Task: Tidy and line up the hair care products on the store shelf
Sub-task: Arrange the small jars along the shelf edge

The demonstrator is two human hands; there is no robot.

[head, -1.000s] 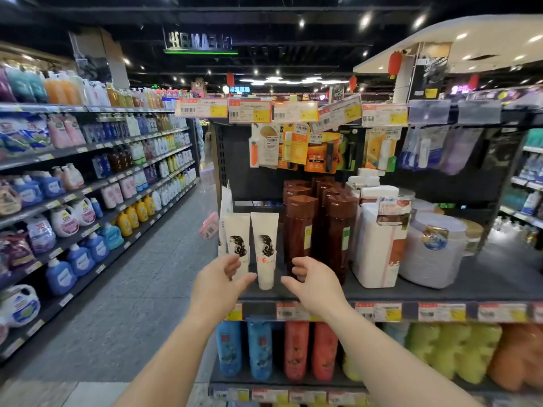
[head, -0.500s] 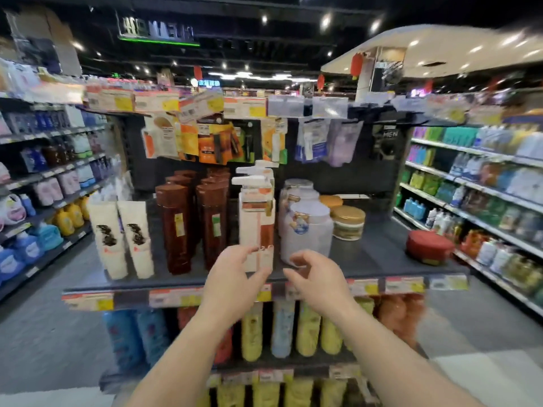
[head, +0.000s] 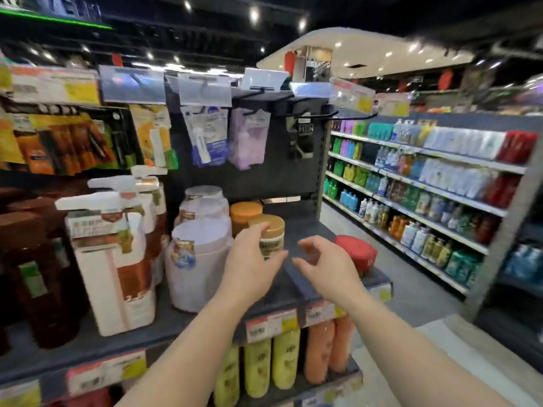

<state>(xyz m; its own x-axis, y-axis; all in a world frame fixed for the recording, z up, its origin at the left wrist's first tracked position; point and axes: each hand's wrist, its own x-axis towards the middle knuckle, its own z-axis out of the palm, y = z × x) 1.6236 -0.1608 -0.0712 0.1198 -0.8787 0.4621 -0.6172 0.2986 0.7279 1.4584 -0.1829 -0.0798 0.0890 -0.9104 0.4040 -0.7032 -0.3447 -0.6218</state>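
Head view: the gold-lidded jar point(head: 271, 235) at 12 o'clock on the shelf point(head: 308, 227) is being touched by the left hand point(head: 252, 259), fingers curled beside it; right hand point(head: 320, 264) fingers are held apart, empty. The red tub point(head: 357, 252) at 2 o'clock is judged unaligned.

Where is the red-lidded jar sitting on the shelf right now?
In the head view the red-lidded jar sits alone near the shelf's right front corner, right of the gold-lidded jar, just beyond the right hand.
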